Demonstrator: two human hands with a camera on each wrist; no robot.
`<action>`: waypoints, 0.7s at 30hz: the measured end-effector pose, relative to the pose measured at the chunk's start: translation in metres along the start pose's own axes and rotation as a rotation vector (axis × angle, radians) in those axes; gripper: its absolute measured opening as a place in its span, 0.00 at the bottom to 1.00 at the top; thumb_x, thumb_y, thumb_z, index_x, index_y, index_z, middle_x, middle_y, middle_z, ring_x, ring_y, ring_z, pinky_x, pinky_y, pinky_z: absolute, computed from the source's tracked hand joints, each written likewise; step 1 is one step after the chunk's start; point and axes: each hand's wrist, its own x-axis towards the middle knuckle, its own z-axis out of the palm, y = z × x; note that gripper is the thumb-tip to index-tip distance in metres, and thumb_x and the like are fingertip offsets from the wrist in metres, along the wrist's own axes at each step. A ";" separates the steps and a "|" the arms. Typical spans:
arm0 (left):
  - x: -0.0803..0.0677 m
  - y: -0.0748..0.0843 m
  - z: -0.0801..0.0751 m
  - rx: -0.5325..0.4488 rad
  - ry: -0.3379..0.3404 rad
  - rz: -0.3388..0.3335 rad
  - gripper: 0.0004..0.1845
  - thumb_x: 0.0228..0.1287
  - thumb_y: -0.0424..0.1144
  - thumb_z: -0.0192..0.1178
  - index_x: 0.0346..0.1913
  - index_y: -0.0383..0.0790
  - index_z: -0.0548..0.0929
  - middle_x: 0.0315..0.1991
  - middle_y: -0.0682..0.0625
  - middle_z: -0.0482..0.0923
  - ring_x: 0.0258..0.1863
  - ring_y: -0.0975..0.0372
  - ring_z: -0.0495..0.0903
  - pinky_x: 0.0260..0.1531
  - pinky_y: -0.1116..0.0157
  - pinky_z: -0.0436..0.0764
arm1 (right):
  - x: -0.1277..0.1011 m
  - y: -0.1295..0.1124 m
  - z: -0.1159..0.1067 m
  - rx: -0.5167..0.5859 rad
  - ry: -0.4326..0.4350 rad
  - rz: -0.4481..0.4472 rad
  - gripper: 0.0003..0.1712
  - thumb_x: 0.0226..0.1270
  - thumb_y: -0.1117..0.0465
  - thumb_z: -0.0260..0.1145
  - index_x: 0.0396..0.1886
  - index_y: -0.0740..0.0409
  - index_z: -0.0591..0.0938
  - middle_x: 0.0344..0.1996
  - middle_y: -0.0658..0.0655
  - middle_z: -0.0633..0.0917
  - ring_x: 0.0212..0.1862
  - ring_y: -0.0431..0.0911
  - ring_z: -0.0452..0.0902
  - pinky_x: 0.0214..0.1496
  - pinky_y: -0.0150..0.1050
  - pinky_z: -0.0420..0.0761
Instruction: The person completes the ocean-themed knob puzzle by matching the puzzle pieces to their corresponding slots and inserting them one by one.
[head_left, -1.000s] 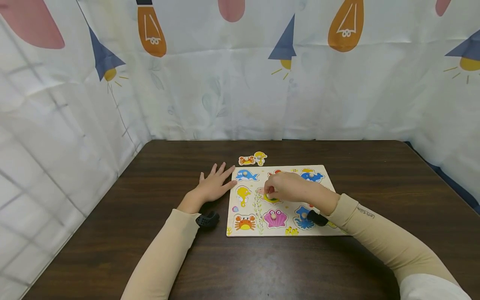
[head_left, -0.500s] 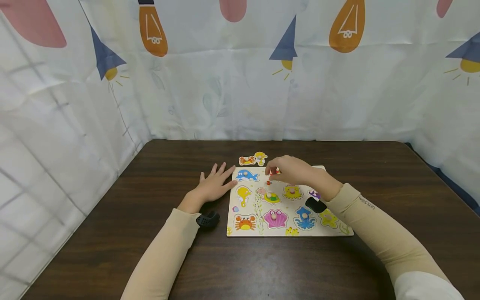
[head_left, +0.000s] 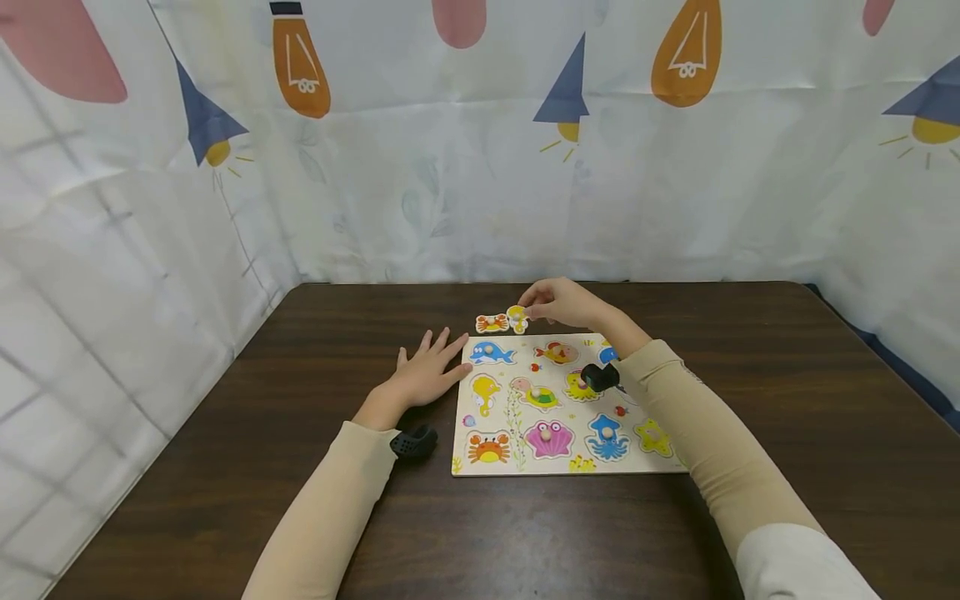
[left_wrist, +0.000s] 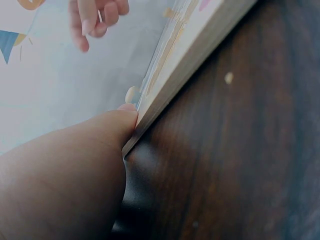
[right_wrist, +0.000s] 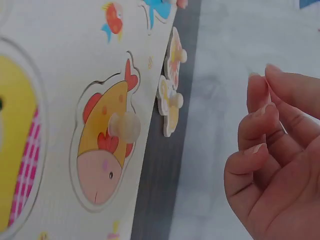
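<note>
From the head view: right hand (head_left: pixel 558 302) stretched past the far edge of the puzzle board (head_left: pixel 517 462), fingertips at the yellow puzzle piece (head_left: pixel 517 317) lying on the dark surface (head_left: pixel 225 467) just beside the crab piece (head_left: pixel 492 322); whether already pinched, cannot tell from here. Left hand (head_left: pixel 423 375) flat and relaxed, fingers straight, against the board's left edge. Likely light, stiff, thin wood with a small peg on top, best taken by that peg between thumb and forefinger; smooth printed face probably slippery otherwise. From the left wrist: thumb (left_wrist: pixel 117 122) pressed to the board's side (left_wrist: pixel 190 60), other hand's fingers seen beyond. From the right wrist: fingers (right_wrist: pixel 267 145) loosely curled, empty, apart from the two loose pieces (right_wrist: pixel 170 105) off the board's edge; pegged fish piece (right_wrist: pixel 102 145) seated in its slot.
</note>
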 end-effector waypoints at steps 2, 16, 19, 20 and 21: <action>0.000 0.000 0.000 -0.001 -0.001 0.000 0.38 0.80 0.61 0.44 0.84 0.53 0.49 0.83 0.41 0.38 0.81 0.42 0.33 0.68 0.28 0.34 | 0.007 0.003 0.000 0.087 -0.003 0.023 0.19 0.80 0.63 0.60 0.63 0.69 0.79 0.52 0.68 0.84 0.49 0.64 0.76 0.52 0.55 0.76; 0.001 0.002 0.002 0.001 -0.005 0.002 0.38 0.80 0.61 0.45 0.84 0.52 0.50 0.83 0.41 0.39 0.81 0.42 0.34 0.68 0.27 0.35 | 0.026 0.024 0.008 0.150 -0.030 0.156 0.21 0.79 0.63 0.60 0.67 0.65 0.77 0.44 0.59 0.82 0.34 0.48 0.72 0.40 0.39 0.75; 0.000 0.002 0.000 -0.003 0.001 -0.005 0.38 0.80 0.61 0.45 0.84 0.52 0.50 0.83 0.41 0.39 0.81 0.42 0.34 0.68 0.28 0.35 | 0.033 0.022 0.012 0.109 -0.014 0.173 0.19 0.78 0.65 0.61 0.65 0.65 0.79 0.42 0.59 0.82 0.32 0.47 0.72 0.39 0.38 0.76; 0.000 0.001 0.000 -0.005 0.002 -0.006 0.38 0.80 0.61 0.45 0.84 0.52 0.50 0.83 0.41 0.39 0.81 0.42 0.34 0.68 0.27 0.35 | 0.035 0.022 0.014 0.092 -0.011 0.181 0.19 0.78 0.65 0.61 0.64 0.65 0.79 0.41 0.58 0.82 0.31 0.46 0.72 0.39 0.37 0.76; 0.000 0.001 0.000 -0.005 0.003 -0.006 0.38 0.80 0.61 0.45 0.84 0.52 0.50 0.83 0.41 0.39 0.81 0.42 0.34 0.68 0.27 0.35 | 0.037 0.022 0.016 0.078 -0.007 0.190 0.18 0.78 0.65 0.62 0.63 0.65 0.80 0.41 0.58 0.82 0.30 0.45 0.72 0.38 0.36 0.76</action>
